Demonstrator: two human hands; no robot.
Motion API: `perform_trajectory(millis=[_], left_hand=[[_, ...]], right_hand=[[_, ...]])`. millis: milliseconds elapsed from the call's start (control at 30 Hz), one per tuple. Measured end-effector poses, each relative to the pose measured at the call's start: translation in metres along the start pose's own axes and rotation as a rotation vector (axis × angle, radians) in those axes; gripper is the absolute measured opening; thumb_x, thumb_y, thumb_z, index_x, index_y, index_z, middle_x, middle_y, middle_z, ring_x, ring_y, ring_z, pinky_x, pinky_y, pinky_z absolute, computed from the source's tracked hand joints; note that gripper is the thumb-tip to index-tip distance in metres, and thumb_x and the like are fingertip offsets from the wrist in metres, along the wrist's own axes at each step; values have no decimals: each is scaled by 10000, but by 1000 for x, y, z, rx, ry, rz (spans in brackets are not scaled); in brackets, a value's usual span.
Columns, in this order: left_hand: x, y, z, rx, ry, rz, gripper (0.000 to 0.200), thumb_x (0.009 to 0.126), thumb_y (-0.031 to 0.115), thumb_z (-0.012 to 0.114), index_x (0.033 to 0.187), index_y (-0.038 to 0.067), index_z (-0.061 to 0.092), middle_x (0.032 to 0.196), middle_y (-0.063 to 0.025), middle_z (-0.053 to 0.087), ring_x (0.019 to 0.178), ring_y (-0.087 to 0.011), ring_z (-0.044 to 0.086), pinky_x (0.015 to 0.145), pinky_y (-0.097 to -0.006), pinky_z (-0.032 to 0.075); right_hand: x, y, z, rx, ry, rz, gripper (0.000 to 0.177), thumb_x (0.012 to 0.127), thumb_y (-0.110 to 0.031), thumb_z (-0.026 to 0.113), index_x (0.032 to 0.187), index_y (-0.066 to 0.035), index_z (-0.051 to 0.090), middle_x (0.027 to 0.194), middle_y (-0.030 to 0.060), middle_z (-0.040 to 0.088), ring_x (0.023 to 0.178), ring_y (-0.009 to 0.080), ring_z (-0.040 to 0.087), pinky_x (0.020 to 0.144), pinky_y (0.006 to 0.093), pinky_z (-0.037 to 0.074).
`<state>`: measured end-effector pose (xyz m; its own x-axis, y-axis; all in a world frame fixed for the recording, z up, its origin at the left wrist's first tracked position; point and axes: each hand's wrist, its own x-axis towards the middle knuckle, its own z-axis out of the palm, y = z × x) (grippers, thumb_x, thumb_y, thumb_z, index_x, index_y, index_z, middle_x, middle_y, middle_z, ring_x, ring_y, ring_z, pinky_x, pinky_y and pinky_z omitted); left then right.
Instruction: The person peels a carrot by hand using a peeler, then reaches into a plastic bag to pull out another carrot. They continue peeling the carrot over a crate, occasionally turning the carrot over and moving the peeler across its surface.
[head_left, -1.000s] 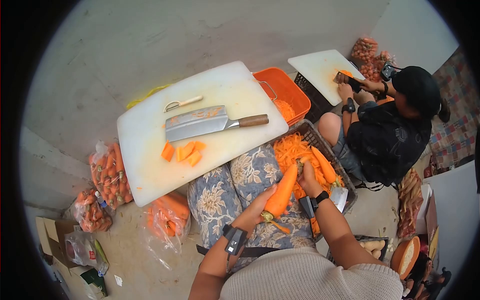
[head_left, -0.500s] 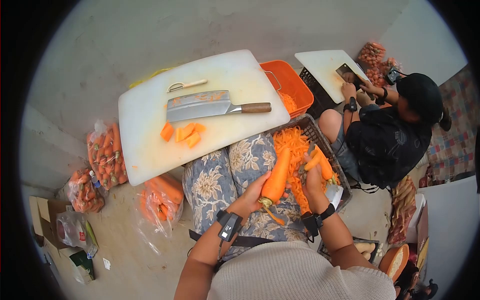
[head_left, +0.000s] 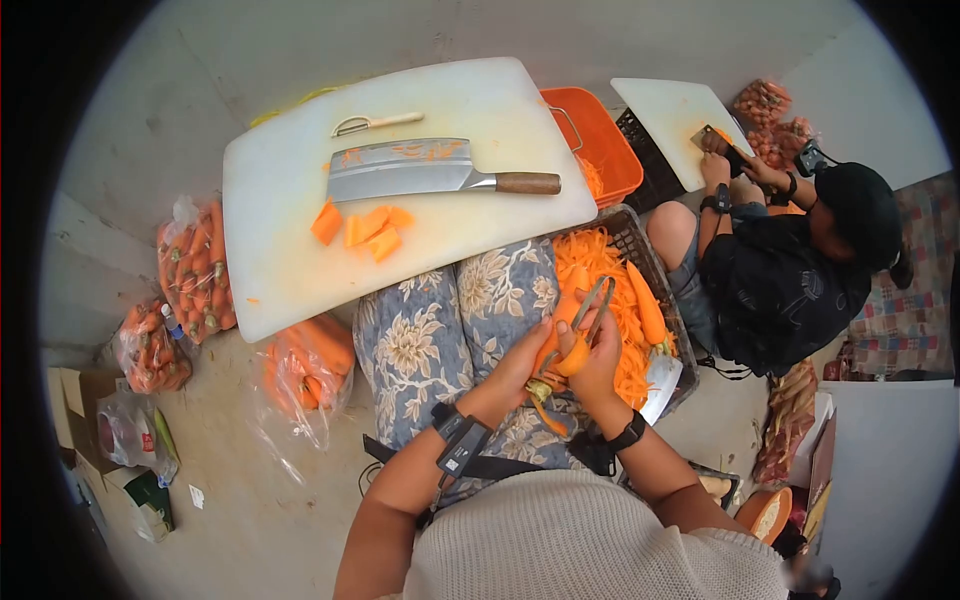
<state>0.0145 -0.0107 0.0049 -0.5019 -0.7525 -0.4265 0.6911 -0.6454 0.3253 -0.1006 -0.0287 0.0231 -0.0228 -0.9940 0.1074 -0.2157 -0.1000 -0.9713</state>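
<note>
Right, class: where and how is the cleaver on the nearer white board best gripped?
I'd grip the wooden handle, coming from above at the person's right. The cleaver lies flat, handle pointing right; its broad blade extends left, beside the cut orange pieces, so that approach should keep fingers off the metal.

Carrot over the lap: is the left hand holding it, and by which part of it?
Yes. The left hand holds the carrot around its thick part, near the stem end.
</note>
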Motion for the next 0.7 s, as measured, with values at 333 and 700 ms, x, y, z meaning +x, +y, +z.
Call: perform_trajectory(millis=[333,700], left_hand=[[4,13,8,89,33,-4,467,906,491,341,1132,100,459,864,-54,599,639,-145,606,471,-285,511],[5,6,6,76,21,-23,455,915,433,376,1212,89,370,890,-159,582,630,-230,623,435,-297,503]], right_hand=[[25,-6,0,-264,-3,-157,251,744,-159,666,770,0,472,1107,149,459,888,214,519,738,298,432],[77,41,-19,-414,63,147,328,724,-291,649,680,13,535,617,79,528,557,206,507,540,310,401]])
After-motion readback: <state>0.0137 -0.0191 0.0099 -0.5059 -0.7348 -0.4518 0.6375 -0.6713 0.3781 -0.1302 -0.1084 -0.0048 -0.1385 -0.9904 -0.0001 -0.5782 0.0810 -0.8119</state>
